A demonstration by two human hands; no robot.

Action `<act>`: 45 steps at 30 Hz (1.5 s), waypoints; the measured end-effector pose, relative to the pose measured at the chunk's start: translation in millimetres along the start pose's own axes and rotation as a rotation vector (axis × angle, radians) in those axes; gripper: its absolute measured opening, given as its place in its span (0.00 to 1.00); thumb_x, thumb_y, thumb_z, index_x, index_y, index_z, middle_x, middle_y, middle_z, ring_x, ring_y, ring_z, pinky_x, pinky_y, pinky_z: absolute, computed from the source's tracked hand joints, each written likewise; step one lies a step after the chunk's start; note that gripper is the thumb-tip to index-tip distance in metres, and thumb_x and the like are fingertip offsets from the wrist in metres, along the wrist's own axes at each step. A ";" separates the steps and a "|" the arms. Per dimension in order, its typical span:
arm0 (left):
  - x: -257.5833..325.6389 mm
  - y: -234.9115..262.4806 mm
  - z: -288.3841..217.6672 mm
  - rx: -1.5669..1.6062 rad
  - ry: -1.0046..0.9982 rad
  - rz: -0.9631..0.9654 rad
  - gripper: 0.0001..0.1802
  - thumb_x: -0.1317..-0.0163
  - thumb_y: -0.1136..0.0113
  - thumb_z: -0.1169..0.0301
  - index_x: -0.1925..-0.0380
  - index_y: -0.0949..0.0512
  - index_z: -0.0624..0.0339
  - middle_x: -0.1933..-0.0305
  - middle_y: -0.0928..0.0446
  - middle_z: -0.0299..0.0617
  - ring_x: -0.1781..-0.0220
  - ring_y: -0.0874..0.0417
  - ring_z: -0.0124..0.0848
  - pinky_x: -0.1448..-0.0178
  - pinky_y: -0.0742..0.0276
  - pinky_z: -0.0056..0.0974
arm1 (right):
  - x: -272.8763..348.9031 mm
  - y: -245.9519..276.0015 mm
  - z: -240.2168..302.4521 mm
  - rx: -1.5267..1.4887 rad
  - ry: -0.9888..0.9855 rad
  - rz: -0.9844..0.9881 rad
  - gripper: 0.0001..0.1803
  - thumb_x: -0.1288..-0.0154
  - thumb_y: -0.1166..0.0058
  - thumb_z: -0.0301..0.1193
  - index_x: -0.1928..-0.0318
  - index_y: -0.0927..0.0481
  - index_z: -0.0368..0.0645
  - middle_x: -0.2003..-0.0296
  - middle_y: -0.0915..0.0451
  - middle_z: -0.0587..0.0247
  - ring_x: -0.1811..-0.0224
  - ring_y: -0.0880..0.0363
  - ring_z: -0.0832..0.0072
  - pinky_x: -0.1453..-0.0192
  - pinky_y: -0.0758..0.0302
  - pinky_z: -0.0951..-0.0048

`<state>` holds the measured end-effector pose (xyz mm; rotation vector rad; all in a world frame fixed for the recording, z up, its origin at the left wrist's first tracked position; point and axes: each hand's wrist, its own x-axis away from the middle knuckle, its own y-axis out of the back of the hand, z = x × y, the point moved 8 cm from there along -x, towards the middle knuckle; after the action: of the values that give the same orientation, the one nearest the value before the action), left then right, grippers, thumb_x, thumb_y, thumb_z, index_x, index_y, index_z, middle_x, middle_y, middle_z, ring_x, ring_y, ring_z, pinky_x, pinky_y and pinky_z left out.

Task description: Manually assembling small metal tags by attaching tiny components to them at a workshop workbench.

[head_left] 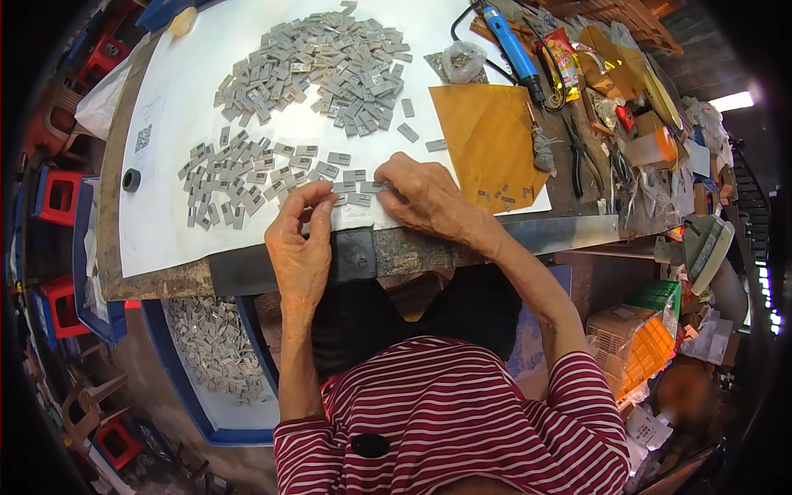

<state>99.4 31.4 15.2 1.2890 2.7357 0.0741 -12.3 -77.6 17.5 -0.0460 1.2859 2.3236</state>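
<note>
Small flat grey rectangular pieces, each with a darker slot-like mark, lie on a white sheet on the bench. My left hand is at the sheet's near edge, thumb and fingers pinched together; whatever lies between the tips is too small to make out. To its right, my right hand rests with curled fingers, the tips closed at the end of a grey piece. Just beyond and between my hands lie a few pieces. A loose spread of pieces is farther left, and a large heap lies beyond.
A brown paper sheet with several tiny parts is at my right. Past it are a blue electric screwdriver, a bag of small parts, pliers and clutter. Below the bench at left, a blue tray holds many pieces.
</note>
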 end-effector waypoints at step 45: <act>9.6 -108.3 -27.4 -0.429 -0.454 0.313 0.14 0.48 0.47 0.84 0.60 0.26 0.64 0.65 0.26 0.47 0.66 0.23 0.37 0.63 0.27 0.36 | 67.5 50.3 -28.5 0.143 -0.172 -0.144 0.08 0.50 0.51 0.25 0.67 0.32 0.39 0.72 0.29 0.53 0.73 0.27 0.53 0.72 0.32 0.57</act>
<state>7.0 -30.1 31.5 1.3825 1.9901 0.3306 -98.9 -96.4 24.2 0.1027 1.3131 2.0619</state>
